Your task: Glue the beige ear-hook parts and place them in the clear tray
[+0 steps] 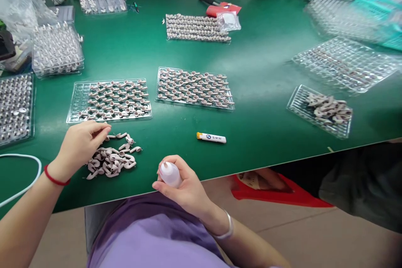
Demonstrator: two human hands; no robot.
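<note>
Bottle (pixel 171 176) whitish; loose parts (pixel 112 162) — greyish beige; tabletop (pixel 260 121) green; lighter (pixel 212 137) — white (orange end).

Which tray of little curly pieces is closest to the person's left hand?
The tray just beyond the left hand and the heap of loose pieces. Every other tray, like the fuller one to its right, lies farther from that hand.

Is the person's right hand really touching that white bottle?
Touching. The head view shows the right hand wrapped around the bottle, fingers and thumb against its sides with no gap between.
</note>
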